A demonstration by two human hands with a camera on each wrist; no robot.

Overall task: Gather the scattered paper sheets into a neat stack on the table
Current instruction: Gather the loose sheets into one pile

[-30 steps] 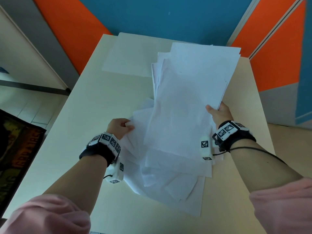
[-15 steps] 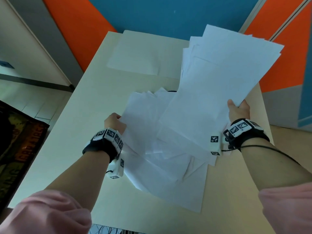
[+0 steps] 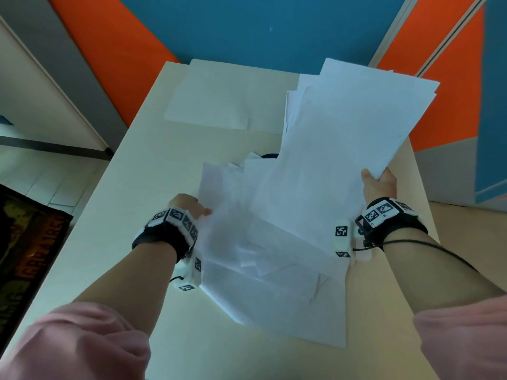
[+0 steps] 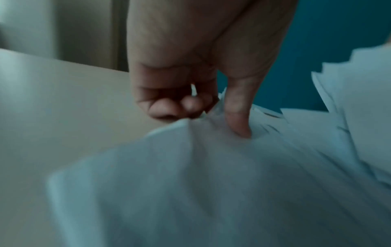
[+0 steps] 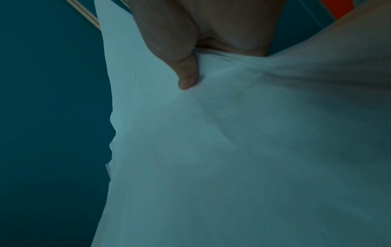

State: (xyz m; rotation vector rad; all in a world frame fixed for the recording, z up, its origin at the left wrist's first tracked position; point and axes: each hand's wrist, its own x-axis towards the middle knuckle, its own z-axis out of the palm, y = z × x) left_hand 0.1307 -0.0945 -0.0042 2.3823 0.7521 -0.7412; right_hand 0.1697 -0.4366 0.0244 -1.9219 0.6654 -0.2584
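My right hand pinched a fanned bundle of sheets by its right edge, raised and tilted above the surface. My left hand gripped the left edge of the loose pile lying on it. One separate sheet lay flat near the far edge.

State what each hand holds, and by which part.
The right hand grips a raised sheaf of paper sheets at its right edge. The left hand pinches the left edge of a lower bunch.
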